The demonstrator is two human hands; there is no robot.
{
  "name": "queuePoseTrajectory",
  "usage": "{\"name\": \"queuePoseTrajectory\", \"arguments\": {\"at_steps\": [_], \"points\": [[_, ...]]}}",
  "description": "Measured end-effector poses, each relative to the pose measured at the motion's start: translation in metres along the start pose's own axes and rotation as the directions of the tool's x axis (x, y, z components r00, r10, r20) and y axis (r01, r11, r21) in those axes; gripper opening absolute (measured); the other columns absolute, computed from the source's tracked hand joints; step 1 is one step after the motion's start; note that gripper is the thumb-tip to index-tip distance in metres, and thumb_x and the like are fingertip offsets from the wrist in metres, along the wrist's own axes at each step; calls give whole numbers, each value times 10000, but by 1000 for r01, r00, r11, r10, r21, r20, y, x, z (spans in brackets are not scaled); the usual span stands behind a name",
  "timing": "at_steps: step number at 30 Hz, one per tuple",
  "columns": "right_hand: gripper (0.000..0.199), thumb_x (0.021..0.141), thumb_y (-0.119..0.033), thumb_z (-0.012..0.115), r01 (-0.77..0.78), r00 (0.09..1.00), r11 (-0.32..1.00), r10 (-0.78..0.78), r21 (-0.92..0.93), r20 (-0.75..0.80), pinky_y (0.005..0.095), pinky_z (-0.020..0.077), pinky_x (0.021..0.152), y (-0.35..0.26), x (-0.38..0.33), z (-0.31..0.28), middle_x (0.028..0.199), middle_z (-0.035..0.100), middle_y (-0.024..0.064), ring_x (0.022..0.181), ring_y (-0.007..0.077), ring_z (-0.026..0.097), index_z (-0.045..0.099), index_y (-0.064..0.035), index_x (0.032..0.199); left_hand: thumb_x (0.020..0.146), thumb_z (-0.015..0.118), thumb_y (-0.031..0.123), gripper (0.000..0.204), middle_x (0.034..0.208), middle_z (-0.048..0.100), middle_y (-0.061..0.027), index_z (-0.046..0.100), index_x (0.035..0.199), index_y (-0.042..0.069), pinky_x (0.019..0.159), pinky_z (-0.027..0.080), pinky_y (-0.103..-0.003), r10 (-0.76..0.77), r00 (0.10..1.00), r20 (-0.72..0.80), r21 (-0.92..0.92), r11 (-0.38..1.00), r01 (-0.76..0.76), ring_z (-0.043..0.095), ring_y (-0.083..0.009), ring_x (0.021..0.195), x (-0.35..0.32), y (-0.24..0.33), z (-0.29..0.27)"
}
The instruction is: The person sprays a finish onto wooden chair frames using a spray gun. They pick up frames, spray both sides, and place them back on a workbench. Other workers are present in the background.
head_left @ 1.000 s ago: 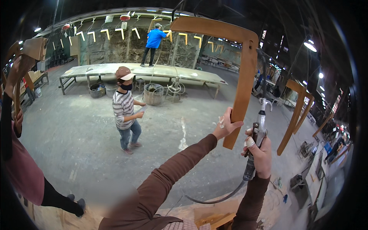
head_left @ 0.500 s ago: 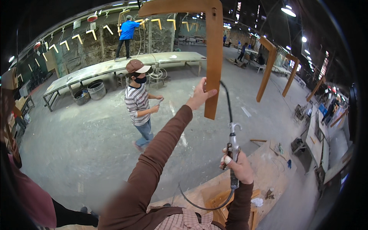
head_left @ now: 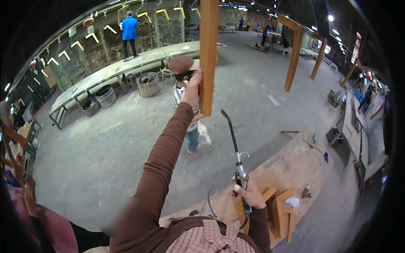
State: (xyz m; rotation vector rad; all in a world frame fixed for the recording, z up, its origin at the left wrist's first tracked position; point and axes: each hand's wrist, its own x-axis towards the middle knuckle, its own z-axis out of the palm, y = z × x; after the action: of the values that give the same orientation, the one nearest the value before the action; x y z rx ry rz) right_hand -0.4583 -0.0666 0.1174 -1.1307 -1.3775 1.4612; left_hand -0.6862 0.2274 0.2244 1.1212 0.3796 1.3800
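Observation:
In front of me stands a brown wooden frame piece, upright, its narrow edge toward me and its top cut off by the upper edge of the view. My left hand is closed around it near its lower end, arm stretched out. Lower right, my right hand grips a silver air blow gun with a trigger and a hook. Its long black bent nozzle points up toward the wooden piece, with a gap between them. A dark hose leaves the bottom of its handle.
A worktable at lower right bears stacked wooden pieces and a crumpled white cloth. Other L-shaped frames hang at right. Beyond my left hand is a person in a cap; another in blue stands on a long table.
The wooden piece has turned from its broad face to its narrow edge and shifted left with my left hand. The blow gun has moved down and left. The person in the cap has moved right.

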Motion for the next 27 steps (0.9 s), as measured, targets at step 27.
{"name": "queuePoseTrajectory", "arguments": {"at_steps": [27], "points": [[413,839,-196,645,131,991,978,-124,163,-54,349,504,749,18,-19,-13,854,608,90,803,199,615,448,28,1126,724,756,306,629,896,547,-50,457,1184,-2,659,467,-273,378,926,7,373,858,-353,552,-126,769,-45,-42,70]]}}
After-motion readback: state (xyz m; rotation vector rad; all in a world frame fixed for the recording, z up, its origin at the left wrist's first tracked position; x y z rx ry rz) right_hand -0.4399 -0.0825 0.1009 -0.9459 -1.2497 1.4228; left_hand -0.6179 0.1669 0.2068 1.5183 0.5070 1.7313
